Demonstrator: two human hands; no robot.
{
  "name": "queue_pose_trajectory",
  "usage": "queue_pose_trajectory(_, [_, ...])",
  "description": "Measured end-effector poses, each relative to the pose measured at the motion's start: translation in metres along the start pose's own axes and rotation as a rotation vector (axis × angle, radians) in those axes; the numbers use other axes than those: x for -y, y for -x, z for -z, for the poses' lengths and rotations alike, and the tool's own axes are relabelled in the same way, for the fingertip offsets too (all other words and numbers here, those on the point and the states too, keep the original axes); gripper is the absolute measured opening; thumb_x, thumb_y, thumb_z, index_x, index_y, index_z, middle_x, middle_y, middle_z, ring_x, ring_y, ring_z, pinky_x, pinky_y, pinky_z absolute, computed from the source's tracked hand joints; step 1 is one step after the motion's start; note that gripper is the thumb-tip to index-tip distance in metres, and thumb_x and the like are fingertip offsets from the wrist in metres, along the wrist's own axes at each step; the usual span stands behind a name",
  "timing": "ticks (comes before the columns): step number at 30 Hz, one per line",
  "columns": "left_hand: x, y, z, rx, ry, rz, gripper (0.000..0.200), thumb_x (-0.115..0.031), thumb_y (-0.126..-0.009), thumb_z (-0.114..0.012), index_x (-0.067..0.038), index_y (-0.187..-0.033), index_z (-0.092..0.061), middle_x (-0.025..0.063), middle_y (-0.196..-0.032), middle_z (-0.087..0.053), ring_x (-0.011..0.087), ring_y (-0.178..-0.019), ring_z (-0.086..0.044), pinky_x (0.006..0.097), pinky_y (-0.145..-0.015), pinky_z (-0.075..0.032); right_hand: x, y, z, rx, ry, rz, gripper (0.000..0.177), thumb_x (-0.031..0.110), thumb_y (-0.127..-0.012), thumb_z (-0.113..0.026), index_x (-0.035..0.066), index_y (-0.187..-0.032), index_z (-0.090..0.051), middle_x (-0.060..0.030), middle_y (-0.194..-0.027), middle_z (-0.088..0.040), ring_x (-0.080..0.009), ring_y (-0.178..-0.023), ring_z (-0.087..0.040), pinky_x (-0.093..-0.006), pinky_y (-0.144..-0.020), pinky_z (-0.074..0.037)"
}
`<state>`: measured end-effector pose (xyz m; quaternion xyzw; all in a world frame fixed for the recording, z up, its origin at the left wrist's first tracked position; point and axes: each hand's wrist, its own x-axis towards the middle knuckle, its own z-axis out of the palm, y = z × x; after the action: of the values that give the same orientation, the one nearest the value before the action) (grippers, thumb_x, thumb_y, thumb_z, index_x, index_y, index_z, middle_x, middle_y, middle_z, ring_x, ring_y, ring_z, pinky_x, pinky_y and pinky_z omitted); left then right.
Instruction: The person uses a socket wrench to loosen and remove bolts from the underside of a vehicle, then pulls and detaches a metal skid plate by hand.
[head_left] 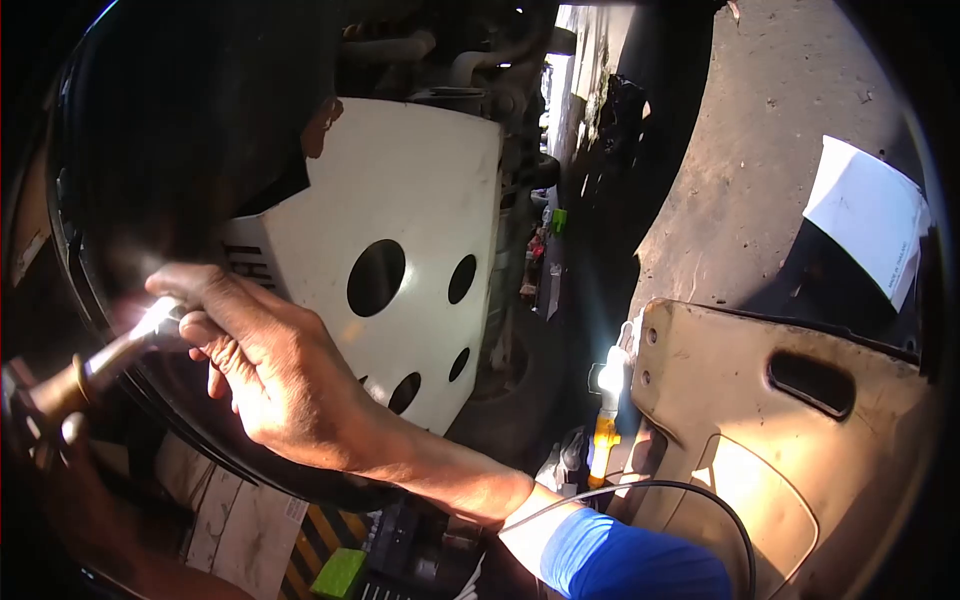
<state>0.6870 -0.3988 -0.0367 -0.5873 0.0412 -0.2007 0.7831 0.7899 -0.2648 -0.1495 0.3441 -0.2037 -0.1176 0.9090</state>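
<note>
My right hand [275, 365], in a blue sleeve [635, 565], reaches in from the lower right. Its thumb and fingers pinch the shiny end of a metal tool [125, 350], a slim shaft that turns brownish towards the left edge. My left hand [95, 510] is dim at the lower left, closed round the tool's dark far end, where the detail is blurred. Just behind my right hand stands a white metal panel [430, 200] with several round holes and black lettering. A black curved part [190, 120] overhangs both the tool and the panel's left side.
To the right lies a beige moulded panel [720, 350] with an oblong slot. A white printed sheet [870, 215] is above it. A yellow-handled lit lamp [605, 440] stands beside the panel, near a black cable [690, 487]. Bottom: a green block [340, 573].
</note>
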Motion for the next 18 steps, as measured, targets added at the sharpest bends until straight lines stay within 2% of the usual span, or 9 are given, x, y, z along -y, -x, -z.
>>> queue_pose_trajectory(2, [-0.011, 0.03, -0.006, -0.008, 0.034, -0.024, 0.025, -0.006, -0.099, -0.063, 0.0, -0.123, -0.058, 0.0178, -0.108, -0.07, 0.0313, -0.087, -0.067, 0.0387, -0.079, -0.053, 0.003, -0.002, 0.008, 0.114, 0.054, -0.029, 0.045, -0.014, -0.094, -0.05, 0.003, -0.136, -0.053, -0.0154, -0.103, -0.061, -0.0248, -0.087, -0.064, -0.0361, -0.078, -0.056])
queue_pose_trajectory(4, [-0.031, 0.076, -0.028, 0.036, 0.095, -0.048, 0.026, -0.007, -0.098, -0.064, -0.001, -0.123, -0.057, 0.0187, -0.107, -0.07, 0.0326, -0.085, -0.068, 0.0393, -0.077, -0.053, 0.015, -0.008, 0.01, 0.065, -0.032, -0.099, 0.037, -0.01, -0.097, -0.054, 0.002, -0.132, -0.053, -0.0145, -0.098, -0.061, -0.0263, -0.088, -0.065, -0.0373, -0.077, -0.055])
queue_pose_trajectory(5, [-0.049, 0.097, -0.042, 0.155, 0.181, 0.037, 0.027, -0.008, -0.098, -0.065, -0.002, -0.123, -0.057, 0.0192, -0.107, -0.07, 0.0333, -0.084, -0.068, 0.0396, -0.077, -0.053, 0.014, -0.006, 0.006, -0.005, -0.071, -0.105, 0.03, -0.003, -0.101, -0.056, 0.001, -0.131, -0.052, -0.0121, -0.094, -0.061, -0.0223, -0.08, -0.065, -0.0349, -0.068, -0.055])
queue_pose_trajectory(6, [-0.075, 0.111, -0.049, 0.554, 0.345, 0.472, 0.036, -0.005, -0.098, -0.062, -0.001, -0.132, -0.05, 0.0203, -0.093, -0.07, 0.0349, -0.078, -0.07, 0.0393, -0.073, -0.053, 0.014, -0.005, 0.005, 0.002, -0.129, -0.165, 0.029, -0.001, -0.102, -0.055, 0.001, -0.131, -0.052, -0.0114, -0.093, -0.061, -0.0206, -0.076, -0.064, -0.0336, -0.065, -0.055])
queue_pose_trajectory(7, [-0.079, 0.127, -0.072, 0.486, 0.576, 0.413, 0.053, -0.01, -0.093, -0.071, -0.003, -0.139, -0.047, 0.023, -0.091, -0.072, 0.0447, -0.078, -0.071, 0.0431, -0.072, -0.056, 0.014, -0.005, 0.005, 0.012, -0.186, -0.221, 0.028, 0.0, -0.103, -0.055, 0.001, -0.131, -0.051, -0.0106, -0.092, -0.061, -0.0189, -0.072, -0.063, -0.0323, -0.062, -0.054])
queue_pose_trajectory(9, [-0.065, 0.123, -0.08, 0.444, 0.602, 0.358, 0.047, -0.005, -0.086, -0.077, -0.002, -0.128, -0.057, 0.0214, -0.097, -0.071, 0.0418, -0.082, -0.071, 0.0406, -0.074, -0.056, 0.006, -0.001, 0.002, 0.03, -0.232, -0.203, 0.026, 0.012, -0.109, -0.049, 0.003, -0.133, -0.048, -0.0085, -0.088, -0.06, -0.0144, -0.06, -0.061, -0.028, -0.052, -0.052])
queue_pose_trajectory(12, [-0.054, 0.088, -0.042, 0.509, 0.503, 0.265, 0.049, -0.002, -0.073, -0.084, -0.001, -0.118, -0.067, 0.0158, -0.093, -0.067, 0.0305, -0.079, -0.068, 0.0364, -0.073, -0.055, 0.01, -0.002, 0.006, 0.122, -0.64, -0.49, 0.036, 0.03, -0.111, -0.046, 0.011, -0.142, -0.043, -0.0107, -0.091, -0.06, -0.0149, -0.069, -0.066, -0.0292, -0.06, -0.057])
queue_pose_trajectory(14, [-0.024, 0.083, -0.015, 0.541, 0.595, 0.211, 0.06, -0.038, -0.084, -0.085, 0.004, -0.121, -0.061, 0.0113, -0.109, -0.063, 0.0167, -0.086, -0.062, 0.03, -0.076, -0.05, 0.008, 0.005, -0.009, -0.005, -0.973, -0.483, 0.039, 0.036, -0.112, -0.04, 0.012, -0.142, -0.034, -0.0106, -0.091, -0.058, -0.0182, -0.069, -0.066, -0.0305, -0.06, -0.056])
queue_pose_trajectory(18, [0.033, 0.102, 0.007, 0.288, 0.594, 0.369, 0.086, -0.07, -0.089, -0.067, 0.005, -0.129, -0.056, 0.0099, -0.114, -0.06, 0.0143, -0.087, -0.061, 0.0266, -0.075, -0.048, 0.019, 0.005, -0.014, -0.051, -1.022, -0.574, 0.034, 0.032, -0.113, -0.041, 0.015, -0.143, -0.035, -0.0087, -0.091, -0.056, -0.0175, -0.066, -0.064, -0.0316, -0.059, -0.056])
